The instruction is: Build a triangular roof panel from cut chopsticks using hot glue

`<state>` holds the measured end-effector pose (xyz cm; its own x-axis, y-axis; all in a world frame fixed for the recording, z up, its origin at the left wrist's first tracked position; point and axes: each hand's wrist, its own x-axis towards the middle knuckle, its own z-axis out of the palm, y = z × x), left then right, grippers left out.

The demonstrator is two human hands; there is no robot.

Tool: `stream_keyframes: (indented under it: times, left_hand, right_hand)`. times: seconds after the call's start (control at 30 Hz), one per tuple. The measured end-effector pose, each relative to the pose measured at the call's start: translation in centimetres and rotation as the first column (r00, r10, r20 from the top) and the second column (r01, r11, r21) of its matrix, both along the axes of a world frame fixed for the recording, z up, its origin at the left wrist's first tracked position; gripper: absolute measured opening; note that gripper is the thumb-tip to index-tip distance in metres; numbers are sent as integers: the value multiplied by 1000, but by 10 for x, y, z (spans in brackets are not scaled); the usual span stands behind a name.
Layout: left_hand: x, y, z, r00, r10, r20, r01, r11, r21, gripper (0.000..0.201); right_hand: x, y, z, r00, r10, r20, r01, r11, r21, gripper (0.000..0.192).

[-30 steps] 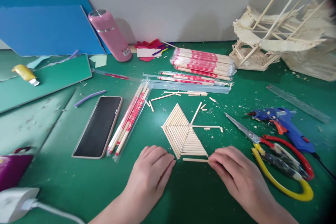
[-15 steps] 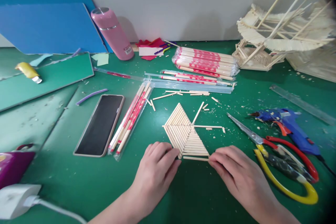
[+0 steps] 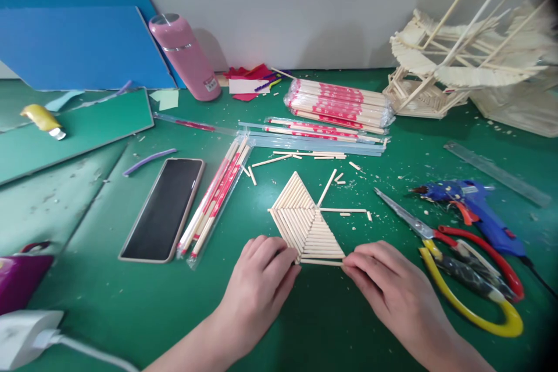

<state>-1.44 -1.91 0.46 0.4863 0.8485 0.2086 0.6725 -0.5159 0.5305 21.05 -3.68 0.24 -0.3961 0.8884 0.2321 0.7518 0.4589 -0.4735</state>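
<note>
A flat panel of glued wooden sticks (image 3: 293,224), partly filled in like a spider web with two bare spokes at its right, lies on the green table. My left hand (image 3: 261,279) is closed in a pinch at the panel's lower left corner. Along the panel's bottom edge runs a single short wooden stick (image 3: 321,263). Its right end sits between the thumb and fingers of my right hand (image 3: 387,279). The stick's left end reaches close to my left fingertips, which partly hide the corner.
Scissors (image 3: 425,226) and a blue glue gun (image 3: 477,209) lie at right. At left are a phone (image 3: 163,209) and wrapped chopsticks (image 3: 215,200). Behind are a chopstick pack (image 3: 340,104), a pink flask (image 3: 187,58) and a stick-built model (image 3: 457,64).
The single stick's left end has come slightly nearer my left fingertips. Both hands keep their pinch, and the whole view has shifted a little.
</note>
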Motion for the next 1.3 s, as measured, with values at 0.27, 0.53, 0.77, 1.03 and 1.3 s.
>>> stream_keyframes:
  times: [0.27,0.53,0.77,1.03,1.3]
  left_hand:
    - [5,3,1,997,0,-75,3,999,40,7]
    - [7,2,0,995,-9,-100,17,997,77,7]
    - [8,1,-2,996,0,-90,7,997,79,6]
    - [10,-1,-2,998,13,-60,-9,997,70,6]
    - [10,-1,-4,999,27,-43,-23,996,82,6]
  right_hand:
    - [-3,-6,-7,988,-125,-96,128,991,30,9]
    - [-6,-5,-8,968,-205,-143,213,976,45,11]
    - [-5,-5,-7,969,-204,-137,216,974,74,12]
    - [-2,-7,-8,978,-165,-127,176,981,81,19]
    - [1,-4,-8,985,-118,-125,118,993,-8,17]
